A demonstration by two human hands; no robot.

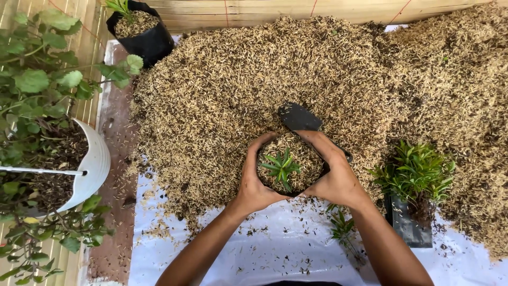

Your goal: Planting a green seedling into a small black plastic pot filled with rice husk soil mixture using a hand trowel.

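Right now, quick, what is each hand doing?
Left hand: closed around the small black husk-filled grow bag with a spiky green seedling.
Right hand: closed around the bag's other side.

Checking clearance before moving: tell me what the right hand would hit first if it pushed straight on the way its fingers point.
The right hand points up-left around the small pot. Past its fingertips it would likely first meet the black trowel lying on the husk pile, though depth is unclear.

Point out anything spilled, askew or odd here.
A small green seedling lies loose on the white sheet, outside any bag, beside the right hand. Husk bits are scattered over the sheet below the husk pile. Nothing else stands out.
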